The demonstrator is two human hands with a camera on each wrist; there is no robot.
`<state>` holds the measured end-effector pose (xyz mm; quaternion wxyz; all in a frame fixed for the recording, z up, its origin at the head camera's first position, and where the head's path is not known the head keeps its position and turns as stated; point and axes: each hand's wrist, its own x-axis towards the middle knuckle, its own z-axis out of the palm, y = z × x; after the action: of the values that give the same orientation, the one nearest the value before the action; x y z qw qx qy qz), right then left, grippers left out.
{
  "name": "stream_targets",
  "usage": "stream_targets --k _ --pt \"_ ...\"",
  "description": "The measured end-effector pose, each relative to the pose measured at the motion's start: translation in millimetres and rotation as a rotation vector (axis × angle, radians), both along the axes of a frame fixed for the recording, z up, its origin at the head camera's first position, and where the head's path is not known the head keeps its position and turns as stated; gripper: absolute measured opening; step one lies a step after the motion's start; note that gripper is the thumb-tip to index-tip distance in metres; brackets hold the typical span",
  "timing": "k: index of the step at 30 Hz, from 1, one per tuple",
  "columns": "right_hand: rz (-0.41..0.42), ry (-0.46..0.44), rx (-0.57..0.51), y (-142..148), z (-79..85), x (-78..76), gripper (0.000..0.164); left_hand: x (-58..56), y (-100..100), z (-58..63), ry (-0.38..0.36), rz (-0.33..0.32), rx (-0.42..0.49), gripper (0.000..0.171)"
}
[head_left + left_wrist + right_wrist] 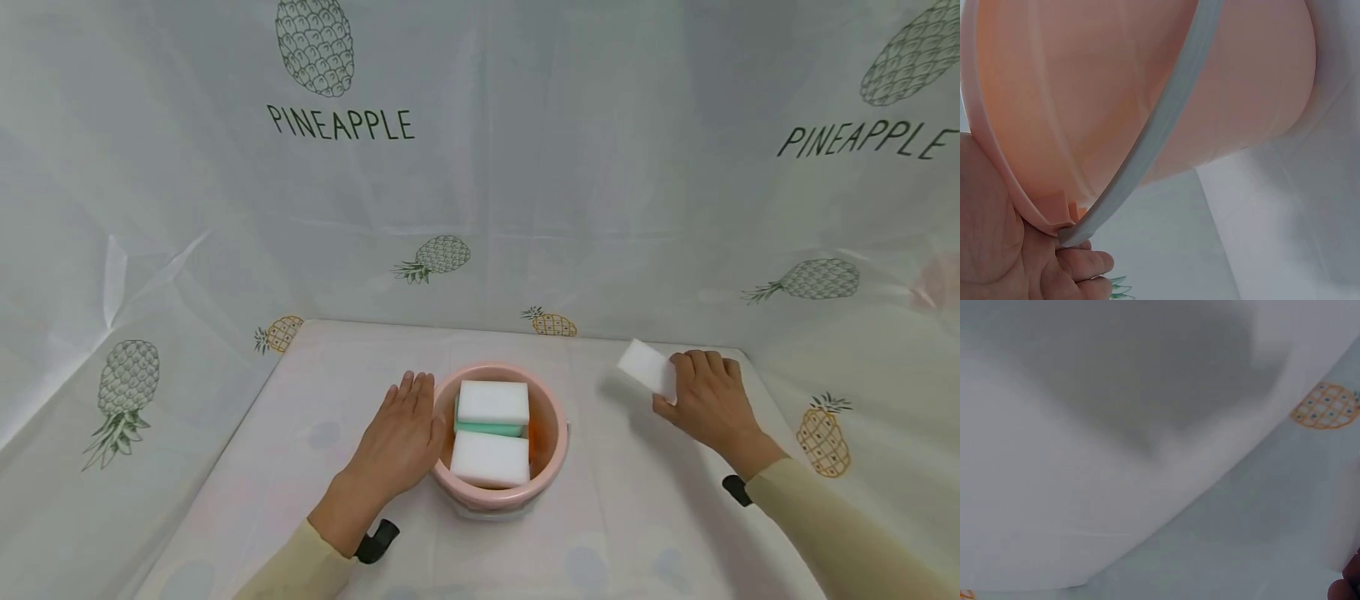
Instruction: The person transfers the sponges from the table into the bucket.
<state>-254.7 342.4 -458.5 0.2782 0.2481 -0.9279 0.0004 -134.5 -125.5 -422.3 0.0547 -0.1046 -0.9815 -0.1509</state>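
Note:
A pink bucket (558, 450) with a grey handle (1166, 119) stands on the table, holding two white sponges (493, 403) on top, with something green (491, 429) under the rear one and an orange area beside them. My left hand (405, 437) rests against the left side of the bucket's rim, fingers extended in the head view. To the right of the bucket, my right hand (708, 400) pinches another white sponge (647, 368) above the table. The right wrist view catches only fingertips (1342, 589) and a pale edge at its lower right.
A pale cloth with faint dots covers the table (600, 533). White sheeting (525, 183) printed with pineapples rises behind and along both sides. The right arm and sponge cast a shadow on the cloth.

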Motion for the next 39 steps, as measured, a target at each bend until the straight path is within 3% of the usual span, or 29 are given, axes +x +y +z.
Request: stream_targets --k 7,11,16,26,33,39 --pt "0.148 0.099 -0.089 -62 35.5 10.4 0.065 -0.5 0 0.6 -0.009 0.001 0.014 0.063" --pt "0.215 0.076 -0.087 -99 56.8 27.3 0.065 -0.6 1 0.0 -0.013 0.000 0.021 0.064" --pt "0.313 0.000 -0.090 -140 71.6 49.3 0.063 0.0 0 0.1 -0.017 0.001 0.016 0.063" --pt "0.471 -0.101 0.014 -187 73.3 77.3 0.055 -0.3 0 -0.6 -0.012 0.000 0.019 0.063" --pt "0.488 -0.211 0.094 -196 69.0 83.0 0.052 -0.7 0 -0.5 -0.007 -0.008 0.018 0.062" --pt "0.503 -0.245 0.143 -200 71.7 83.6 0.053 -0.3 0 0.0 -0.005 -0.010 0.014 0.062"
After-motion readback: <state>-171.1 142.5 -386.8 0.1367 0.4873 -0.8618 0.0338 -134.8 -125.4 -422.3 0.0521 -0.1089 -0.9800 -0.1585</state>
